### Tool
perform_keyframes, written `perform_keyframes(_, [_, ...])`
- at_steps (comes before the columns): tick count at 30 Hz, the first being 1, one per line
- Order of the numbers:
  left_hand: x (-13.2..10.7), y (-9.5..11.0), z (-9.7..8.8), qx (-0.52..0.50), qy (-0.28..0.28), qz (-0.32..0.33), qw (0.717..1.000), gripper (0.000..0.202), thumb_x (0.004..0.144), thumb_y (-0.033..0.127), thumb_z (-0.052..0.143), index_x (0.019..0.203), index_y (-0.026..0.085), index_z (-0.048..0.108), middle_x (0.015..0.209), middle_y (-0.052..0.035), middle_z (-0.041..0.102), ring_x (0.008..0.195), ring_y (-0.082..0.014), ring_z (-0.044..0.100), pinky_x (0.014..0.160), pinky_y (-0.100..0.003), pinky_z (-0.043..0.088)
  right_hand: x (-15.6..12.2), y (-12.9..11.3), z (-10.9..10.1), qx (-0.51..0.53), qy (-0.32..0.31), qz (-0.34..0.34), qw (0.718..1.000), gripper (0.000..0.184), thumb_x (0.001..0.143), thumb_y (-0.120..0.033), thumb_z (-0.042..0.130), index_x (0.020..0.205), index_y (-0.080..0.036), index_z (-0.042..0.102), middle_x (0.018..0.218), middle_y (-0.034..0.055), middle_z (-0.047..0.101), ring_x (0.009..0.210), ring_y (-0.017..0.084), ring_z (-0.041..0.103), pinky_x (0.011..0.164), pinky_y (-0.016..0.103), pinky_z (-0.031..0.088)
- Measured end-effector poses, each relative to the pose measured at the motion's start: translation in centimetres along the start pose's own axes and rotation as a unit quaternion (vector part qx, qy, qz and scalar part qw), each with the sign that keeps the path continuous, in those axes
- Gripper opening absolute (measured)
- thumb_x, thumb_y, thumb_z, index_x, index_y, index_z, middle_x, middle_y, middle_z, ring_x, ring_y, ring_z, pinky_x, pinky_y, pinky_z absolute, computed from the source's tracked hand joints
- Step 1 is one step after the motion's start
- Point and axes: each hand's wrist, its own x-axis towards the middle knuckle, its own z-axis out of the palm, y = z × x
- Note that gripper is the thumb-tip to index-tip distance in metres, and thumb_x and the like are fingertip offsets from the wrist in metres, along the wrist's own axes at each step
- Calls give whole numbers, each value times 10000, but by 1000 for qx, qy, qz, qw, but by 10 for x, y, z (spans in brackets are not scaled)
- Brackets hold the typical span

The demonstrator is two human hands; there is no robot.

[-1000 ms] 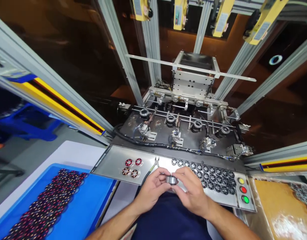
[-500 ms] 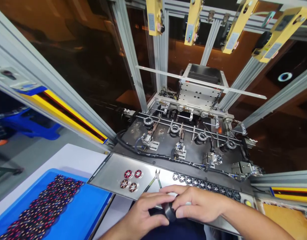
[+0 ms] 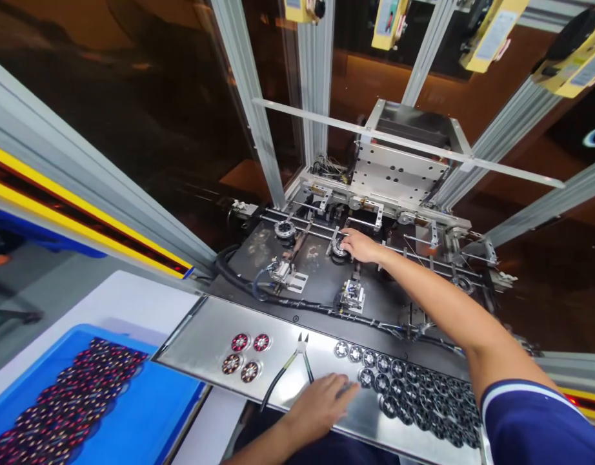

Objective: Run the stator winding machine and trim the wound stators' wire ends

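Metal fixture (image 3: 339,253) now under right fingers (image 3: 352,237)

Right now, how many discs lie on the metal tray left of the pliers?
4: back-left red disc, back-right red disc, front-left brownish disc, front-right brownish disc.

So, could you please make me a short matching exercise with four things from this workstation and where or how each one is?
Column one
1. Right hand
2. Left hand
3. Pliers
4. Blue tray

Column two
A. Lying on the metal tray, handles spread
B. At the second round fixture from the left
C. On the white surface, holding many dark round parts with red showing
D. Just left of the black round parts

Pairs: 1-B, 2-D, 3-A, 4-C
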Motion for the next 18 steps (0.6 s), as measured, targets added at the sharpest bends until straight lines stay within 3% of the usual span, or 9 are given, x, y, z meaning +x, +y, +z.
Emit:
perform_keyframes(8, [12,6,4,96,-47,8,994,609,853,298,709,1397,254,439,1100,-117,613,1003,-300,638,809,-429,572,9,6,10,-46,-29,33,998,294,955,-321,606,1208,-170,610,1314,105,586,1155,249,595,978,476,509])
perform_keyframes(15, [5,1,10,96,-24,1,995,424,835,286,732,1209,192,556,1304,-180,573,1138,-334,623,887,-451,559,14,-1,14,-63,-62,99,991,290,958,-336,603,1184,-156,615,1221,94,629,1045,222,641,896,426,554])
perform_keyframes(18, [4,-1,13,77,-7,1,997,362,823,290,744,1123,165,585,1266,-186,613,1101,-339,650,864,-461,563,13,-5,11,-68,-71,115,988,286,958,-340,603,1178,-156,616,1193,87,639,1017,214,650,875,413,562])
